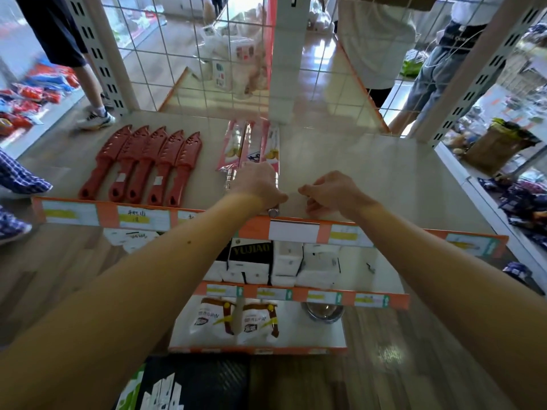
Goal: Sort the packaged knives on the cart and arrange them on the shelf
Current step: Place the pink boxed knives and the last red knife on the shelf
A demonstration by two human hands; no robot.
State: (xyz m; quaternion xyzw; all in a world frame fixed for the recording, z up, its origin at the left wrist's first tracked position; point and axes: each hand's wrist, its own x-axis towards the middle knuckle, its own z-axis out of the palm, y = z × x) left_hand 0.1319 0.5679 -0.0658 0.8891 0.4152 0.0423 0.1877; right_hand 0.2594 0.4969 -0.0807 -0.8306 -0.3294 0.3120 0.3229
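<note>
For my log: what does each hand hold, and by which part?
The left hand grips a packaged knife by its steel handle; the right hand: cannot tell.

I see my left hand [257,184] gripping a pink packaged knife [270,146] on the shelf [370,173], my right hand [334,190] curled just beside; five red sheathed knives [148,164] lie in a row further left.

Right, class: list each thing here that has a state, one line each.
Red sheathed knives: five, sheaths on, lying flat in a row.
Pink packaged knives: in their packs, lying flat side by side.
Left-hand grip: curled over the near end of the pink packaged knives.
Right-hand grip: fingers curled; unclear whether it holds anything.
Steel bowl: upright on the lowest shelf.
</note>
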